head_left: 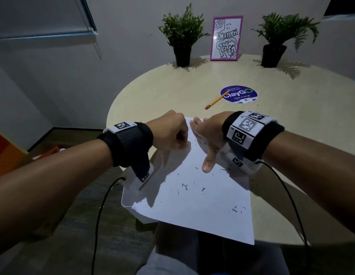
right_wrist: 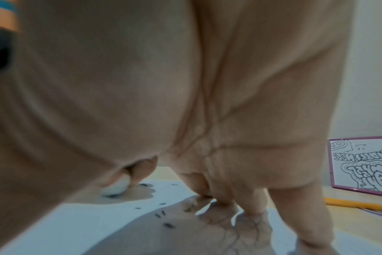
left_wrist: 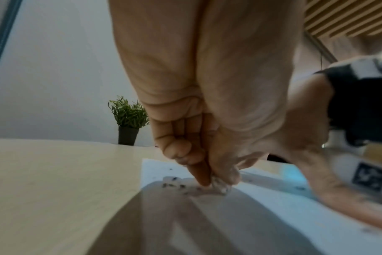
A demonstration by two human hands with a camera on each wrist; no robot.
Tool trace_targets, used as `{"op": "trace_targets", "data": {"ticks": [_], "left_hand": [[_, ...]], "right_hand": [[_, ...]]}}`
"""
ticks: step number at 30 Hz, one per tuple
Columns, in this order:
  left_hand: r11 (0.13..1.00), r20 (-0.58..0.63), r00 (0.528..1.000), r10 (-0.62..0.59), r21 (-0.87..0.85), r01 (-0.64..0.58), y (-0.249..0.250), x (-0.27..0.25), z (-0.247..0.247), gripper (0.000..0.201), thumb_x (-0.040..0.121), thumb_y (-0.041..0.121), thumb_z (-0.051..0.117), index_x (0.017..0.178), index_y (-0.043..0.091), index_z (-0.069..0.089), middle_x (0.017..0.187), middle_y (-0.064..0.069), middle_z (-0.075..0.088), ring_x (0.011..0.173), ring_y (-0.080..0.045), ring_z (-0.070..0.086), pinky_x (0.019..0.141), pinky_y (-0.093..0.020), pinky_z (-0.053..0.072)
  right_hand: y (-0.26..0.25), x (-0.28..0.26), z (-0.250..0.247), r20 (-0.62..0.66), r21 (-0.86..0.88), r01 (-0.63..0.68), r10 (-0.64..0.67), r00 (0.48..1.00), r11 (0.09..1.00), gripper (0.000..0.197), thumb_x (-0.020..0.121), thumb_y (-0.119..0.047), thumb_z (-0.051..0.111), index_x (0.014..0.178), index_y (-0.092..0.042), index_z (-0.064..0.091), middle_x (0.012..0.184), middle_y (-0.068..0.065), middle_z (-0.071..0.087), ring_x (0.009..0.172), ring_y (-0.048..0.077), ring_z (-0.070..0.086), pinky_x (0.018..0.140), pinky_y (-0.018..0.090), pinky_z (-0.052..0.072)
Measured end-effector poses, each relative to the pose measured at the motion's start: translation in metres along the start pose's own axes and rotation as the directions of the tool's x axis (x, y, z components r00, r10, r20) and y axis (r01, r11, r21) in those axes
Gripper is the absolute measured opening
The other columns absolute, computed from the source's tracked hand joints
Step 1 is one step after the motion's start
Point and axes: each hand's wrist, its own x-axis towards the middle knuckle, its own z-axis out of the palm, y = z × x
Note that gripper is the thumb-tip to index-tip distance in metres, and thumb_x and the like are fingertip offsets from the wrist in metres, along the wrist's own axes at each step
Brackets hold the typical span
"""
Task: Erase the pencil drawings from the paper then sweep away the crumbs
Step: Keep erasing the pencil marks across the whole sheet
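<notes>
A white sheet of paper [head_left: 202, 197] lies on the round table, its near end hanging over the edge. Dark eraser crumbs [head_left: 185, 186] are scattered across it. My left hand [head_left: 179, 142] is curled at the sheet's far left part and pinches a small white eraser [left_wrist: 220, 185] against the paper; the eraser [right_wrist: 117, 188] also shows in the right wrist view. My right hand [head_left: 204, 141] lies flat on the sheet just to the right, fingers [right_wrist: 251, 201] spread and pressing down. The head view shows no clear pencil lines.
A yellow pencil [head_left: 216, 100] lies beyond the paper, partly on a round purple sticker [head_left: 240, 94]. Two potted plants [head_left: 182, 36] [head_left: 275, 36] and a purple-framed picture [head_left: 226, 38] stand at the table's far edge. A flat white object [head_left: 128, 195] sits under the paper's near left corner.
</notes>
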Motion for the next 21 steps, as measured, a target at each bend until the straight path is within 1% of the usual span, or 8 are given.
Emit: {"op": "trace_targets", "data": {"ticks": [1, 3, 5, 8, 12, 14, 17, 21], "left_hand": [[1.0, -0.024, 1.0, 0.003, 0.015, -0.003, -0.001, 0.001, 0.001, 0.007, 0.084, 0.018, 0.073, 0.08, 0.012, 0.075, 0.07, 0.005, 0.068, 0.063, -0.005, 0.057, 0.055, -0.003, 0.038], [0.999, -0.085, 0.995, -0.044, 0.018, 0.046, -0.008, 0.007, 0.0, 0.007, 0.083, 0.015, 0.071, 0.08, 0.01, 0.075, 0.072, 0.002, 0.07, 0.069, -0.013, 0.063, 0.062, -0.017, 0.05], [0.997, -0.107, 0.991, -0.076, -0.006, 0.076, -0.015, 0.01, -0.002, 0.006, 0.084, 0.013, 0.07, 0.08, 0.011, 0.075, 0.072, 0.003, 0.069, 0.073, -0.014, 0.065, 0.064, -0.024, 0.052], [1.0, -0.031, 1.0, 0.004, -0.019, -0.004, -0.013, 0.003, -0.003, 0.004, 0.082, 0.015, 0.075, 0.079, 0.016, 0.074, 0.068, 0.01, 0.067, 0.065, -0.001, 0.06, 0.059, -0.013, 0.042], [0.995, 0.107, 0.989, 0.101, -0.024, -0.099, -0.006, -0.005, -0.004, 0.003, 0.082, 0.021, 0.078, 0.081, 0.022, 0.074, 0.07, 0.015, 0.067, 0.067, 0.002, 0.06, 0.059, -0.006, 0.038], [0.995, 0.042, 0.994, 0.098, 0.018, -0.099, -0.008, 0.003, -0.005, 0.005, 0.083, 0.022, 0.076, 0.082, 0.018, 0.075, 0.069, 0.013, 0.065, 0.064, 0.0, 0.058, 0.057, -0.006, 0.037], [0.999, -0.058, 0.997, 0.043, 0.034, -0.041, -0.014, 0.016, -0.008, 0.006, 0.084, 0.021, 0.074, 0.083, 0.015, 0.075, 0.067, 0.01, 0.065, 0.067, -0.009, 0.062, 0.055, -0.008, 0.037], [0.996, 0.058, 0.994, 0.088, 0.004, -0.088, -0.013, 0.011, -0.007, 0.009, 0.083, 0.023, 0.078, 0.077, 0.025, 0.071, 0.065, 0.019, 0.063, 0.063, 0.005, 0.059, 0.059, -0.008, 0.038]], "right_hand": [[0.0, 0.0, -0.001, 0.005, 0.007, 0.0, 0.0, 1.0, 1.0, 0.169, 0.029, -0.083, 0.062, 0.154, -0.006, -0.021, 0.166, 0.009, -0.017, 0.154, 0.03, 0.007, 0.121, 0.054, 0.022], [0.0, 0.0, -0.001, 0.013, 0.021, -0.003, 0.003, 1.0, 1.0, 0.17, 0.028, -0.083, 0.063, 0.155, -0.007, -0.021, 0.166, 0.008, -0.017, 0.154, 0.031, 0.01, 0.12, 0.053, 0.025], [0.0, 0.002, 0.0, 0.002, 0.022, 0.004, -0.004, 1.0, 1.0, 0.169, 0.028, -0.083, 0.064, 0.156, -0.006, -0.016, 0.168, 0.009, -0.011, 0.153, 0.032, 0.015, 0.118, 0.054, 0.028], [0.001, 0.003, 0.0, 0.007, 0.02, 0.005, -0.005, 1.0, 1.0, 0.171, 0.026, -0.083, 0.064, 0.156, -0.007, -0.017, 0.167, 0.008, -0.014, 0.154, 0.033, 0.011, 0.119, 0.056, 0.026], [0.001, 0.003, 0.0, 0.012, 0.007, -0.013, 0.013, 1.0, 1.0, 0.17, 0.03, -0.082, 0.067, 0.155, -0.006, -0.018, 0.167, 0.009, -0.013, 0.154, 0.033, 0.01, 0.12, 0.055, 0.025], [-0.001, 0.004, 0.0, -0.016, -0.015, -0.008, 0.008, 1.0, 1.0, 0.164, 0.039, -0.082, 0.071, 0.156, -0.002, -0.011, 0.167, 0.013, -0.002, 0.151, 0.035, 0.019, 0.117, 0.056, 0.029], [-0.001, 0.004, 0.001, -0.028, -0.006, -0.012, 0.012, 1.0, 1.0, 0.162, 0.035, -0.083, 0.071, 0.155, -0.003, -0.002, 0.165, 0.014, 0.009, 0.147, 0.036, 0.028, 0.113, 0.056, 0.034], [0.0, 0.003, 0.002, -0.021, 0.002, -0.026, 0.026, 0.999, 1.0, 0.158, 0.052, -0.078, 0.075, 0.155, -0.004, -0.018, 0.167, 0.01, -0.014, 0.154, 0.032, 0.012, 0.12, 0.055, 0.024]]}}
